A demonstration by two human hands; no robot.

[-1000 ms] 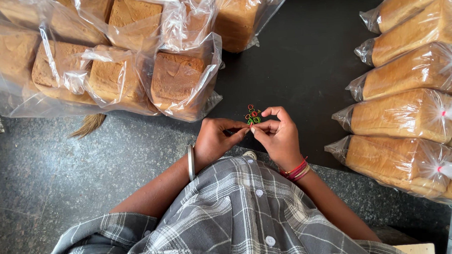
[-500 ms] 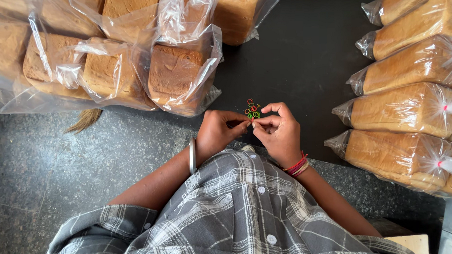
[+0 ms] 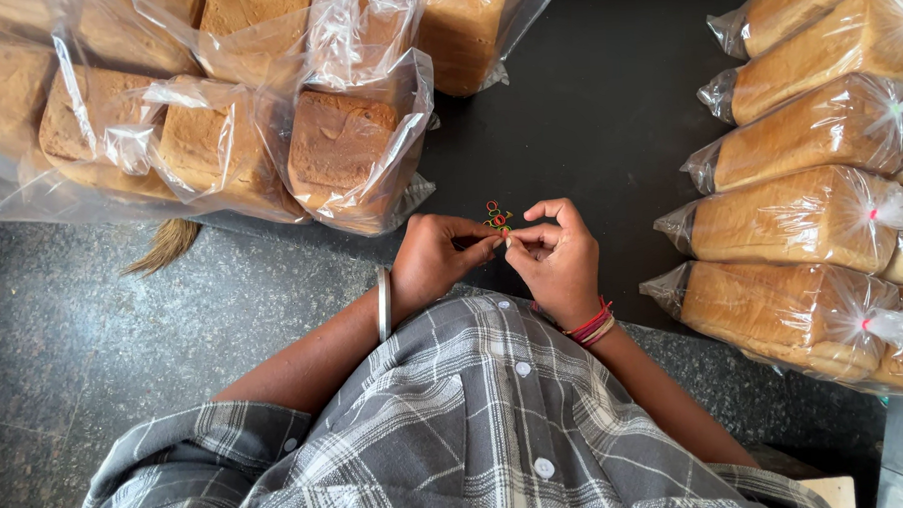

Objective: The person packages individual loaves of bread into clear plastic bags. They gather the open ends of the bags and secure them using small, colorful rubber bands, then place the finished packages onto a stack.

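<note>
My left hand (image 3: 434, 261) and my right hand (image 3: 557, 257) meet fingertip to fingertip over the dark stone floor. Both pinch something very small between them; it is too small to name, likely a rubber band. Just beyond the fingertips lies a little heap of red and green rubber bands (image 3: 497, 218). A metal bangle circles my left wrist and coloured bands circle my right wrist. My grey checked shirt fills the lower part of the view.
Open plastic bags with bread loaves (image 3: 343, 153) stand at the upper left. A row of tied, bagged loaves (image 3: 800, 217) lies along the right. A broom tip (image 3: 166, 244) pokes out from under the left bags. Dark floor (image 3: 587, 109) lies between the two groups.
The hands have stayed together over the rubber bands, with the fingers shifting slightly. The view has drifted a little.
</note>
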